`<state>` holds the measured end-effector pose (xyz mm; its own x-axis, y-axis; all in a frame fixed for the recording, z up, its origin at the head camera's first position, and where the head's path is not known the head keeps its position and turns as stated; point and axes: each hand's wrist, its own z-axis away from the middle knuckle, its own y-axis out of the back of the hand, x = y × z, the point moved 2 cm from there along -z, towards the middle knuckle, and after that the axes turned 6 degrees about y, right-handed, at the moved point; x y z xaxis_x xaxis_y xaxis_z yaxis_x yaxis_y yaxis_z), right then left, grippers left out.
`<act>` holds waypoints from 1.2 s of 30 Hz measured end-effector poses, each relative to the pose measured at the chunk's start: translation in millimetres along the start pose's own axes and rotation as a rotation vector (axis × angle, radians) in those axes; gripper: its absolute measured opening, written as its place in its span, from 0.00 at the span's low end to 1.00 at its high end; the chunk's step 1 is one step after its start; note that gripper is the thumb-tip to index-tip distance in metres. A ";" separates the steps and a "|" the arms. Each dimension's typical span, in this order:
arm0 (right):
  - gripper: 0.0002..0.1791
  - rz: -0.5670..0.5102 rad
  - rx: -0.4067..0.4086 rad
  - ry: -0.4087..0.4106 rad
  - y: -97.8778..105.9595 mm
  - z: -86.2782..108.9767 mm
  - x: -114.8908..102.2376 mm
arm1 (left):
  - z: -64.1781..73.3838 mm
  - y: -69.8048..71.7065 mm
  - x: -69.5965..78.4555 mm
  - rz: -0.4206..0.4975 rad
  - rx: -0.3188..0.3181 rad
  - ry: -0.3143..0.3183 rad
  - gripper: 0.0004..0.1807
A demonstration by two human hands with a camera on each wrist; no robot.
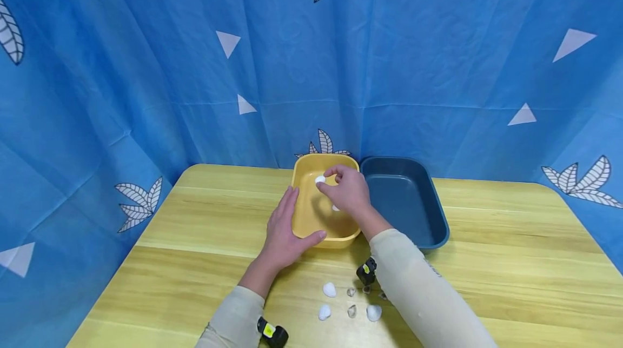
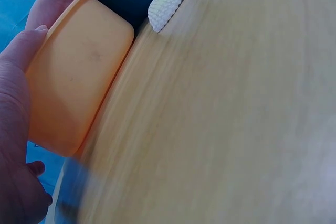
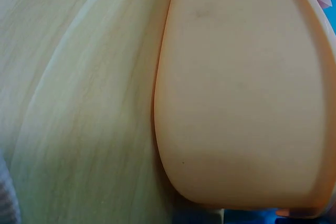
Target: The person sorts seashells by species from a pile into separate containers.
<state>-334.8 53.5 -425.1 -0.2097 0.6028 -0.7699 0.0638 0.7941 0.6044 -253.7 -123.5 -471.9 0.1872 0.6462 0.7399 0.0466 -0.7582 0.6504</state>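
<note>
My right hand (image 1: 346, 190) reaches over the yellow bin (image 1: 304, 218) and pinches a white shell (image 1: 319, 179) between thumb and index finger, above the bin's floor. Another white piece (image 1: 335, 208) lies lower in the bin, partly covered by the hand. With thumb spread at the front rim and fingers laid along the left side, my left hand (image 1: 284, 234) rests against the bin. The left wrist view shows the thumb (image 2: 26, 45) at the rim and the bin's outer wall (image 2: 86, 72). In the right wrist view the bin's wall (image 3: 241, 87) fills much of the picture.
A dark blue bin (image 1: 406, 202) stands right beside the yellow one. In front, several shells lie on the wooden table (image 1: 194, 261), among them a white shell (image 1: 373, 313) and a small brownish shell (image 1: 352, 311). A blue curtain (image 1: 302, 67) hangs behind the table.
</note>
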 end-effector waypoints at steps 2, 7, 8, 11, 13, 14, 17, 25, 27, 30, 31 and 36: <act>0.16 0.010 -0.008 -0.002 -0.4 0.1 -0.2 | 0.2 -0.1 0.2 0.000 0.002 -0.002 0.61; 0.17 0.036 -0.020 0.004 -1.9 -0.1 -0.2 | 1.0 -1.1 -0.5 0.000 0.013 -0.023 0.61; 0.17 0.041 -0.022 0.007 -2.1 -0.2 -0.3 | 1.0 -1.3 -0.7 0.001 0.015 -0.025 0.61; 0.19 0.061 -0.037 0.013 -2.7 -0.5 0.0 | 0.8 -1.8 -0.9 0.004 0.015 -0.025 0.61; 0.21 0.075 -0.048 0.015 -2.9 -0.5 0.5 | 0.6 -2.2 -1.0 0.006 0.014 -0.024 0.61; 0.21 0.079 -0.051 0.016 -3.0 -0.4 0.6 | 0.5 -2.2 -0.9 0.007 0.013 -0.025 0.61; 0.21 0.078 -0.047 0.015 -2.8 -0.4 0.7 | 0.4 -2.3 -1.0 0.007 0.014 -0.025 0.61; 0.21 0.030 -0.030 -0.009 0.7 0.1 -0.7 | -0.8 -2.6 -0.5 0.004 0.008 -0.016 0.61; 0.21 0.021 -0.028 -0.010 1.8 0.2 -1.3 | -1.1 -2.7 -0.4 0.003 0.005 -0.013 0.61; 0.21 0.013 -0.023 -0.002 4.1 1.1 -2.6 | -1.5 -2.6 0.0 0.002 0.001 -0.009 0.61; 0.20 0.011 -0.021 0.004 4.8 1.5 -3.1 | -1.6 -2.6 0.0 0.003 0.000 -0.007 0.61; 0.19 0.004 -0.013 0.030 8.3 5.5 -7.1 | -1.9 -2.0 -0.8 0.013 0.006 -0.001 0.61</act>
<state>-327.4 56.3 -415.8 -0.2385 0.6030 -0.7613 0.0524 0.7907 0.6099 -255.9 -122.4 -473.4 0.1892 0.6360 0.7481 0.0498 -0.7671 0.6396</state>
